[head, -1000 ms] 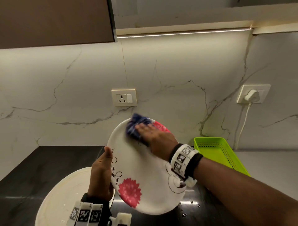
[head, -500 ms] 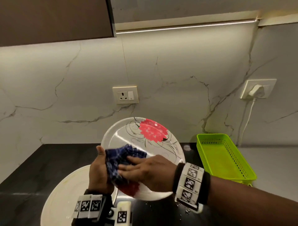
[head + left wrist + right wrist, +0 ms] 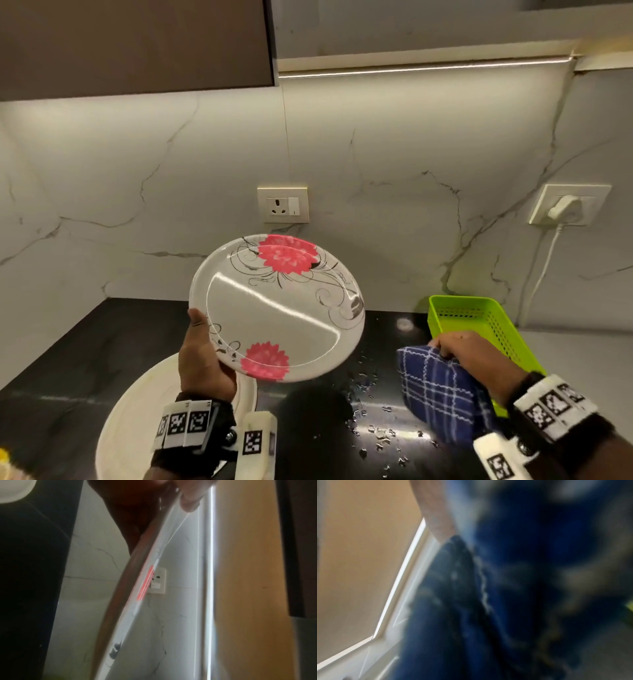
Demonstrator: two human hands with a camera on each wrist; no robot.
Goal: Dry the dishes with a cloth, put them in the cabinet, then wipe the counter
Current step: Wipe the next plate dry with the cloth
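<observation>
The left hand (image 3: 202,359) has the plate (image 3: 277,308) up off the counter (image 3: 68,377), tilted with its face toward the person, out in front of the wall socket (image 3: 283,205). The thumb lies over the rim at about eight o'clock on the plate, and the fingers are curled in behind it, out of sight from the head view. The left wrist view shows the plate edge-on with a fingertip hooked over the rim.

Off at three o'clock from the plate, well apart from it, the right hand (image 3: 469,359) is bunched around the blue checked cloth (image 3: 442,397), fingers closed over its top fold, the rest hanging down. It sits just in front of the green basket (image 3: 479,322).

That plate looks stiff, glossy and slick: there's a bright streak of light across it. I'd call it breakable and easy to let slide, so a rim grip with the thumb on top and fingers beneath seems the safe hold. The cloth is soft and floppy; anywhere will do.

A second, plain white plate (image 3: 137,411) lies flat on the counter under the left wrist. Water drops (image 3: 370,411) are scattered on the dark counter between the hands. The brown cabinet (image 3: 137,44) hangs at eleven o'clock, above.
</observation>
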